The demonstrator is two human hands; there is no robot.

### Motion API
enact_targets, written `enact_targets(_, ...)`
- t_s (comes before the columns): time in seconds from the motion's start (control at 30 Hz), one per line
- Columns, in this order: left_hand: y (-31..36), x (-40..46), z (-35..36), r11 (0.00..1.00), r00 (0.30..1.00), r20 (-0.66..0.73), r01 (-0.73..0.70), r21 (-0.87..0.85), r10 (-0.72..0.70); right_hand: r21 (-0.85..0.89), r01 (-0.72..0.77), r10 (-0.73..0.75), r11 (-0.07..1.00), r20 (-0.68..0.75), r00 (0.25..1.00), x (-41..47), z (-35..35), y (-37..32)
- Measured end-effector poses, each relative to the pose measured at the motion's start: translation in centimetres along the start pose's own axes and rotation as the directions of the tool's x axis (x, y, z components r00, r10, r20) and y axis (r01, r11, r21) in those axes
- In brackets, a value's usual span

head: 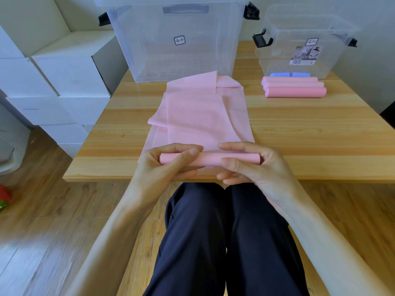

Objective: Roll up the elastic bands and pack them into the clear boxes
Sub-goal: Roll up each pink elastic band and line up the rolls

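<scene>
Pink elastic band (205, 116) lies flat on the wooden table (320, 133), stretching away from both hands toward the far edge, with its near end already wound into a tight roll (210, 159) at the table's front edge. The left hand (168, 165) grips the roll's left end, thumb on top and fingers curled beneath; the right hand (245, 165) grips the right end the same way, so the roll spans between the two hands.

The step in hand appears to be the rolling itself, with most of the band's length unrolled beyond the fingertips. To do it well, both hands should turn at the same rate so the ends stay flush and the roll does not cone out to one side. Keeping light tension on the flat part ahead of the hands would help the layers wind snugly. The band's far end is folded over and lies slightly askew, and another layer shows past its left edge, so these may need straightening before the roll reaches them, or the finished roll could come out lumpy.

Ahead and to the right of the right hand, three finished pink rolls (295, 87) lie side by side on the table, just before the small clear box (303, 45), with blue rolls (289, 74) behind them. Straight ahead of both hands stands the large clear box (171, 39).
</scene>
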State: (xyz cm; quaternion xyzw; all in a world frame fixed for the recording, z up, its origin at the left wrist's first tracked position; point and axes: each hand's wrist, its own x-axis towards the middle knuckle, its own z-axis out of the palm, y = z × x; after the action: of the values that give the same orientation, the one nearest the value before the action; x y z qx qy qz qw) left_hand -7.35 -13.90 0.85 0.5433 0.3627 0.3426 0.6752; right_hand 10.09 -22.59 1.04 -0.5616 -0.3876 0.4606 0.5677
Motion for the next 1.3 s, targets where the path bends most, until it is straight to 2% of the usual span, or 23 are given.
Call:
enact_targets(0.17,0.10,0.08,-0.05,0.999,0.999,0.035,-0.002,-0.035,0.003,-0.011,-0.013,0.013,1.000,-0.038,0.999,0.13,0.08,0.15)
enact_targets(0.33,0.06,0.14,-0.22,1.000,1.000,-0.003,-0.018,-0.023,0.018,-0.006,-0.010,0.010,1.000,0.010,1.000,0.04,0.08,0.13)
enact_targets(0.5,0.25,-0.19,-0.22,0.999,0.999,0.033,-0.023,0.023,0.022,-0.007,-0.012,0.012,1.000,-0.026,1.000,0.07,0.14,-0.01)
enact_targets(0.6,0.20,-0.31,-0.18,0.999,1.000,-0.005,-0.025,0.026,0.025,-0.002,-0.016,0.016,1.000,0.019,1.000,-0.01,0.21,-0.02)
enact_targets(0.73,0.26,-0.35,-0.40,0.999,1.000,0.011,-0.021,0.033,0.020,-0.053,0.020,-0.019,0.998,0.017,1.000,-0.02,0.29,0.01)
enact_targets(0.87,0.30,-0.39,-0.47,0.999,0.999,0.038,-0.028,0.030,0.027,-0.015,-0.011,0.011,1.000,-0.007,1.000,-0.01,0.58,-0.04)
enact_targets(1.07,0.22,-0.24,-0.23,0.999,0.999,-0.031,-0.028,0.029,0.028,-0.033,0.000,0.000,0.999,-0.001,1.000,0.07,0.27,0.11)
enact_targets(1.2,0.22,-0.15,-0.38,0.999,1.000,0.016,-0.016,0.029,0.015,-0.022,0.004,-0.005,1.000,-0.039,0.999,0.14,0.34,0.06)
enact_targets(1.3,0.24,-0.24,-0.39,0.998,1.000,0.009,-0.028,0.053,0.027,-0.002,-0.019,0.019,1.000,-0.013,1.000,0.09,0.36,0.13)
